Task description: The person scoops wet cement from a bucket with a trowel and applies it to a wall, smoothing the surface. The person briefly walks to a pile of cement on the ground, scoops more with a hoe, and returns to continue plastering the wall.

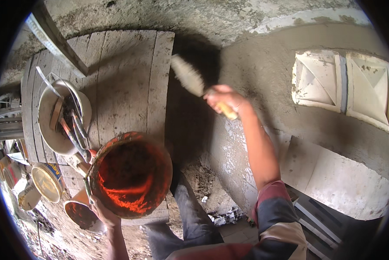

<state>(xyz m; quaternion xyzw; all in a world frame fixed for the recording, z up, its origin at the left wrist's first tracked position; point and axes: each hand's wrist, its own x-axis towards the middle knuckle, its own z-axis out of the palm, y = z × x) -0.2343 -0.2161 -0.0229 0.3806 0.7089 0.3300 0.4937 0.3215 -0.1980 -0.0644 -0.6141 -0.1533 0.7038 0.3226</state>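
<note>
My right hand (224,99) is closed round the yellowish handle of a trowel (188,76). Its pale blade, smeared by motion, points up and left past the edge of the planks. Below and to the left, my left hand (102,212) grips an orange bucket (172,173) at its near left side. The bucket tilts so that its mouth faces me; the inside glows orange, with dark residue on the wall. What lies deeper in it is in shadow.
Grey boards (125,78) form a platform, bearing a white bucket (42,112) of tools. A metal bar (58,39) crosses above it. Rough plastered wall (255,56) rises ahead, with white vent blocks (318,80) at right. Several containers, including a lidded tub (46,184), stand lower left.
</note>
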